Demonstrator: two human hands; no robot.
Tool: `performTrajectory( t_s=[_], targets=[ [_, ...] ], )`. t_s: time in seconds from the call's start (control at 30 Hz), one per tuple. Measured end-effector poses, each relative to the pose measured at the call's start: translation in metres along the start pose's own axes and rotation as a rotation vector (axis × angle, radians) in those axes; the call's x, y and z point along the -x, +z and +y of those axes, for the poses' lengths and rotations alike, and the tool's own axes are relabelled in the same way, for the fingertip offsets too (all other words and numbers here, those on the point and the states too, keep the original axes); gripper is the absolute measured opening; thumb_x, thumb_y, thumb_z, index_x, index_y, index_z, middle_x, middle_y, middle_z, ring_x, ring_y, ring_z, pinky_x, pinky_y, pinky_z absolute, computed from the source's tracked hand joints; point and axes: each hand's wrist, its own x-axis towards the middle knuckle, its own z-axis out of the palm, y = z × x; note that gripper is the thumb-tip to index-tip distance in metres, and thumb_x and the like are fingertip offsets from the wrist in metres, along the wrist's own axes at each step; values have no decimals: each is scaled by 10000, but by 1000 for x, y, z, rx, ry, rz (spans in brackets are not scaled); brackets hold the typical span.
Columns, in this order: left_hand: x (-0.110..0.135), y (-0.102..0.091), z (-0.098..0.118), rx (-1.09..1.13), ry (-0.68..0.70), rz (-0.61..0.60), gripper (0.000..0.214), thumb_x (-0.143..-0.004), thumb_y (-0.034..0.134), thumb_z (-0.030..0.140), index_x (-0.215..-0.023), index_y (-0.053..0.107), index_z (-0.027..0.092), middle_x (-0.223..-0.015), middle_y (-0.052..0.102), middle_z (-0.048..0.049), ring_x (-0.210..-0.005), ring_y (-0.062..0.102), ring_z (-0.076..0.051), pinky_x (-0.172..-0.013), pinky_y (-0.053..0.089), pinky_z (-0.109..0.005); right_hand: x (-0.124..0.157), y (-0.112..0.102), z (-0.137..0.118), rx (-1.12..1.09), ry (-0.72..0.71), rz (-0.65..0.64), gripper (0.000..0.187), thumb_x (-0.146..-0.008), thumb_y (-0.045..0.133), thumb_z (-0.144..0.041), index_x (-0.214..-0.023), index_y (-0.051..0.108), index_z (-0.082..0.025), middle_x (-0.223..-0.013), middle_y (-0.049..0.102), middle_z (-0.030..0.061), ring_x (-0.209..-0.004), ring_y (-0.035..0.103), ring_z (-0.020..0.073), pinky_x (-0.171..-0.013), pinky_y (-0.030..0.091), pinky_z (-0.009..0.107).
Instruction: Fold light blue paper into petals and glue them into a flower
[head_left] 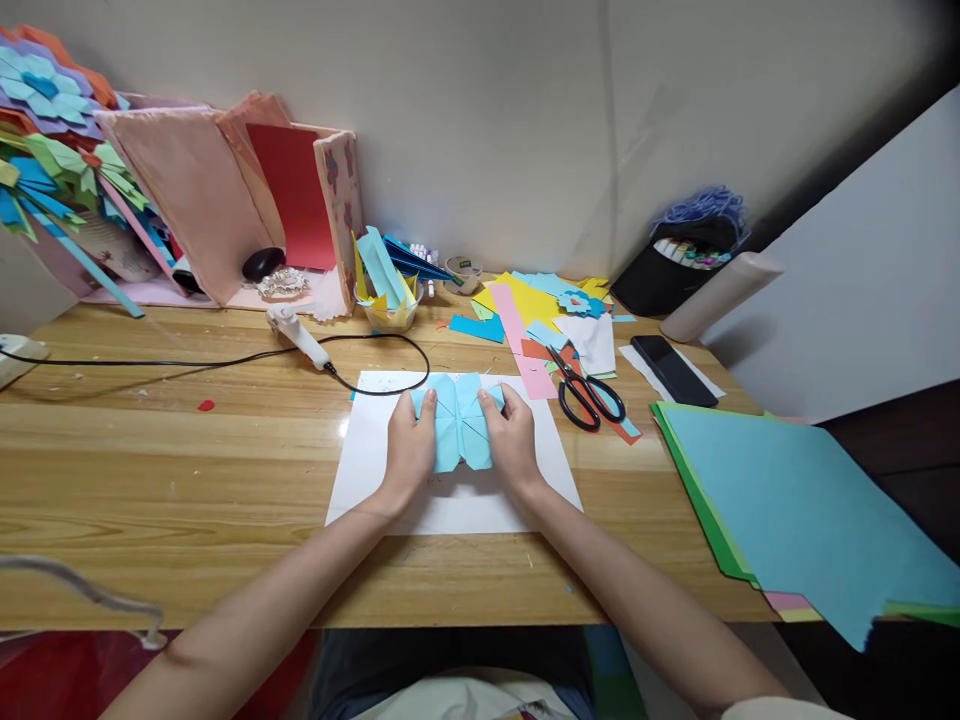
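A light blue folded paper piece [458, 430] with creases and notched edges is held up between both hands. My left hand [410, 440] grips its left side, thumb on the front face and fingers hidden behind. On the right side, my right hand [512, 432] pinches it the same way. Below lies a white sheet of paper [360, 470] on the wooden table [187, 480]. Black-handled scissors [581, 388] rest to the right of the sheet, partly over paper scraps.
Beyond the sheet lie a white glue gun [298, 338] with a black cord, a tub of paper strips [390, 312] and coloured scraps [517, 330]. A phone [673, 370] and stacked coloured paper [802, 490] are on the right. A pink box [180, 190] stands back left.
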Motion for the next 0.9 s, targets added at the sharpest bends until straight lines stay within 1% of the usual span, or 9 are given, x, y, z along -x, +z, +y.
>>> performTrajectory(
  t_s=[0.07, 0.23, 0.4, 0.53, 0.6, 0.67, 0.8, 0.9],
  targets=[
    [1, 0, 1, -21, 1, 14, 251, -835, 417, 396, -690, 427, 192, -678, 493, 15, -661, 449, -142, -614, 349, -258, 1, 1, -1, 27, -5, 14, 262, -822, 449, -340, -627, 348, -196, -606, 327, -45, -584, 292, 108, -542, 260, 241],
    [2, 1, -1, -3, -7, 1, 231, -833, 425, 384, -714, 449, 188, -706, 509, 4, -702, 465, -152, -639, 359, -263, 3, 6, 0, 32, -6, 15, 262, -830, 436, -333, -631, 330, -200, -606, 318, -50, -587, 302, 107, -556, 274, 238],
    [0, 4, -5, -34, -20, 31, 237, -834, 420, 385, -688, 412, 198, -674, 500, 11, -660, 465, -153, -614, 354, -265, 4, 11, 4, 53, 8, 65, 273, -831, 437, -318, -623, 303, -202, -601, 286, -57, -576, 280, 104, -549, 266, 234],
    [-4, 3, -8, -17, 7, -1, 235, -827, 431, 393, -714, 453, 188, -696, 521, -2, -686, 477, -161, -629, 356, -272, 1, 9, 6, 38, 0, 53, 274, -825, 442, -334, -623, 311, -203, -600, 301, -56, -581, 293, 106, -557, 270, 237],
    [-7, 2, -8, -23, 22, -15, 252, -816, 445, 405, -689, 457, 187, -662, 510, 6, -655, 463, -154, -604, 345, -265, 0, 7, 6, 24, 6, 33, 265, -822, 443, -347, -631, 332, -202, -603, 328, -52, -591, 310, 110, -563, 276, 239],
    [-8, 1, -7, -43, 40, -6, 271, -807, 456, 416, -655, 435, 193, -623, 487, 20, -618, 437, -144, -578, 324, -256, 0, 6, 6, 12, 27, 32, 253, -822, 439, -358, -643, 355, -200, -609, 351, -49, -594, 317, 113, -564, 280, 241],
    [-8, -1, -6, -71, 51, 31, 287, -800, 459, 425, -627, 397, 204, -597, 448, 31, -596, 400, -140, -568, 296, -254, 2, 7, 7, 23, 83, 73, 248, -821, 430, -366, -650, 365, -199, -609, 354, -48, -587, 311, 113, -561, 283, 243],
    [-9, -1, -7, -53, 32, 13, 282, -791, 470, 430, -632, 409, 205, -599, 451, 32, -596, 394, -141, -573, 296, -253, 2, 7, 7, 15, 88, 69, 248, -818, 432, -373, -655, 364, -200, -614, 356, -47, -593, 318, 115, -569, 290, 244]
  ],
)
